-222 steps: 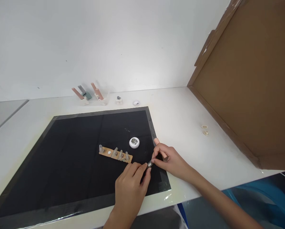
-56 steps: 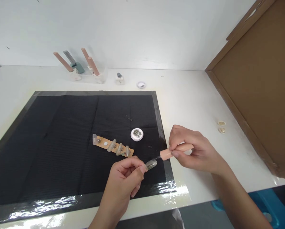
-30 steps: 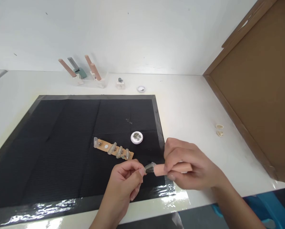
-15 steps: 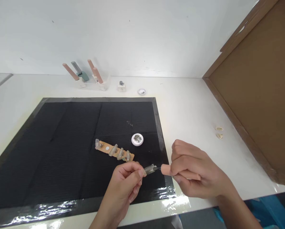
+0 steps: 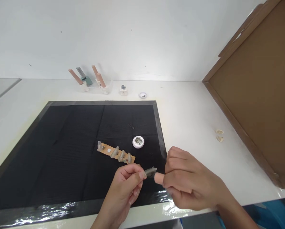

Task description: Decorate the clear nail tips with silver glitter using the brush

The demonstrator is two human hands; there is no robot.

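My left hand (image 5: pixel 127 187) pinches a small clear artificial nail tip (image 5: pixel 150 172) between thumb and fingers, above the near right part of the black mat (image 5: pixel 61 149). My right hand (image 5: pixel 190 184) is closed around a peach-coloured brush handle (image 5: pixel 158 178), whose front end points at the nail tip and nearly touches it. Just behind my left hand lies a tan strip (image 5: pixel 115 153) carrying several more clear nail tips. A small round white pot (image 5: pixel 138 142) with glittery contents stands on the mat to the right of the strip.
A clear holder (image 5: pixel 90 83) with peach-handled tools and a green one stands at the wall. Beside it are a small white block (image 5: pixel 123 90) and a tiny round dish (image 5: pixel 142 94). Two pale rings (image 5: pixel 219 135) lie near a brown board (image 5: pixel 259 105) leaning at right.
My right hand has drawn the brush handle closer, covering more of it, and its end has come up to the nail tip. My left hand keeps the tip in the same place.
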